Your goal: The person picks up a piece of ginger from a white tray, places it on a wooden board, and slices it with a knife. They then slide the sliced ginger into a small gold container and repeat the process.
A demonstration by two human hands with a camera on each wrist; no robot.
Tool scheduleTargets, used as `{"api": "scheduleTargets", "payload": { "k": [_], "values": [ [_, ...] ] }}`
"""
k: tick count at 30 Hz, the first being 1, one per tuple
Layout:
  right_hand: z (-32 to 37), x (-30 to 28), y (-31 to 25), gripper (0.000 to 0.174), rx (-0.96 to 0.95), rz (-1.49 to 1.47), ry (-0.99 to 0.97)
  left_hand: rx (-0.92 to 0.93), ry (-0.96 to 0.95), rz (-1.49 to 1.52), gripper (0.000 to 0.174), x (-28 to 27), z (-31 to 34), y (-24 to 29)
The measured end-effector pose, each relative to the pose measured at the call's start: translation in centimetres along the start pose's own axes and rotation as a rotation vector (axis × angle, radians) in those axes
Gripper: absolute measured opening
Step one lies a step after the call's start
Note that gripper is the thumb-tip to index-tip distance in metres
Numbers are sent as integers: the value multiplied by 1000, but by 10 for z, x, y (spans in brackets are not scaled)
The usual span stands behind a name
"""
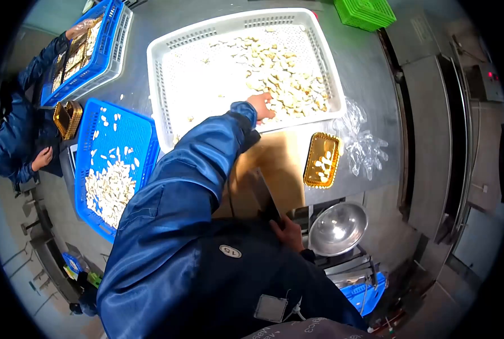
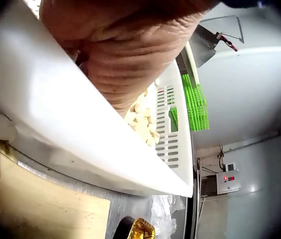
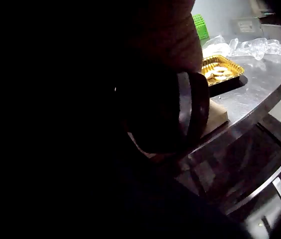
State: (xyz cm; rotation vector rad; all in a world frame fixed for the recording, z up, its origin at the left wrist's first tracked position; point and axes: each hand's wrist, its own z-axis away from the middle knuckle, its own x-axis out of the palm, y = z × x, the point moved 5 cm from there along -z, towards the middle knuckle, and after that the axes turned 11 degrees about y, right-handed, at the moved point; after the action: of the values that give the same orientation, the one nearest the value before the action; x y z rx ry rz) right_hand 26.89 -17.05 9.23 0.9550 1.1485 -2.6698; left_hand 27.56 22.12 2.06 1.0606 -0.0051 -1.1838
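Observation:
The left hand (image 1: 260, 107) reaches over the near wall of the white perforated basket (image 1: 156, 96) and touches the pale pieces (image 1: 288, 79) in it; its fingertips are partly hidden. In the left wrist view the hand (image 2: 125, 55) hangs past the basket's white rim (image 2: 80, 119), its fingers out of sight. The right hand (image 1: 289, 233) grips the handle of a knife (image 1: 265, 193), whose blade lies over the wooden board (image 1: 286, 164). The right wrist view shows that hand (image 3: 173, 40) dark, with the knife's handle (image 3: 196, 107). Beside the board is a gold tray (image 1: 335, 161) holding several pale pieces.
Clear plastic gloves (image 1: 365, 144) lie right of the gold tray. A blue basket (image 1: 150, 133) with pale slices stands left. A steel bowl (image 1: 338, 229) is below the table edge, green baskets (image 1: 367, 14) at the back. Another person (image 1: 23, 141) works at far left.

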Motion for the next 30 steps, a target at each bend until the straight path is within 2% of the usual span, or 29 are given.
{"api": "scheduleTargets", "payload": {
  "k": [1,4,6,9,10,11,13,14,16,18,19,20,22,23,24,26,27,28,30],
  "values": [
    [2,0,0,29,-3,-5,6,13,13,115,43,1,-5,-8],
    [4,-4,-3,29,-29,-54,53,59,-42,537,28,7,-37,-46],
    [7,-8,-6,29,-60,-82,77,-144,18,863,24,-13,-9,-43],
    [9,-12,-1,28,-85,-96,98,-86,-63,1456,24,-33,2,-67],
    [9,-12,5,28,-76,-95,103,-229,96,1526,23,-45,29,-58],
    [10,-13,9,28,-65,-94,105,-5,72,1436,23,-52,47,-57],
    [8,-21,7,28,-127,-120,160,-111,-107,1788,18,-55,85,-57],
    [10,-25,9,27,-159,-133,188,198,-64,1578,14,-52,103,-59],
    [8,-22,28,28,-166,-160,192,-60,-203,1784,14,-31,135,-76],
    [5,-26,25,29,-184,-111,185,-130,-353,1930,16,5,166,-81],
    [6,-26,25,29,-185,-164,202,-254,-174,1823,14,18,174,-89],
    [7,-25,26,30,-157,-131,168,-272,-134,1786,14,32,176,-94],
    [6,-30,26,30,-110,-61,108,-206,129,1546,18,49,161,-112],
    [9,-30,25,31,-176,-175,162,-190,279,1368,19,51,158,-113],
    [9,-29,30,31,-164,-168,135,-205,442,1109,18,53,153,-112],
    [11,-29,37,31,-133,-157,79,384,1042,186,19,41,162,-90],
    [15,-30,36,31,-102,-183,57,322,936,213,23,51,153,-96],
    [16,-32,35,31,-113,-117,47,340,913,47,26,55,157,-88],
    [17,-34,37,32,-137,8,28,344,834,-85,29,61,164,-76]
  ]
}}
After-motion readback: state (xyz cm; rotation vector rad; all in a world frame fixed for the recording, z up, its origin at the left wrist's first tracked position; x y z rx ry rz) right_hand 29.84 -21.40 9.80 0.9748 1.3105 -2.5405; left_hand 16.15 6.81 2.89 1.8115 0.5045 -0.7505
